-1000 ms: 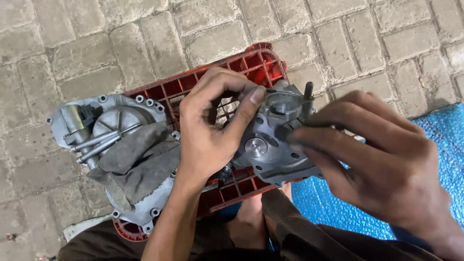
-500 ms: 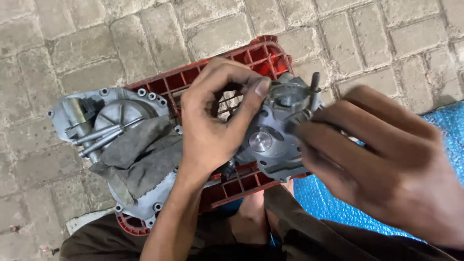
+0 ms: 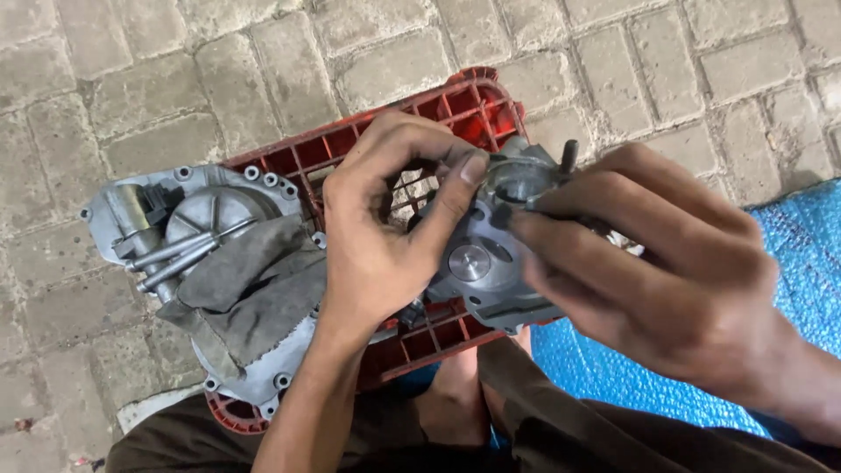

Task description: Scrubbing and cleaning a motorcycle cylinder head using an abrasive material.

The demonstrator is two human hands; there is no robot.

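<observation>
Both hands gripped the grey engine casting over the red crate: left hand pinching its rim, right hand clasping its right side; seating it likely needed steady alignment.

Ground is grey brick paving, joints visibly worn. Sitting directly on it: a red ribbed plastic panel, lying flat with its grid side up, and a blue woven tarp at the right edge, reaching in under the panel's lower side. A pale scrap (material unclear) pokes out on the pavers by the panel's lower-left corner. The panel carries a grey cast-metal engine cover, with a dirty grey rag draped across that.
</observation>
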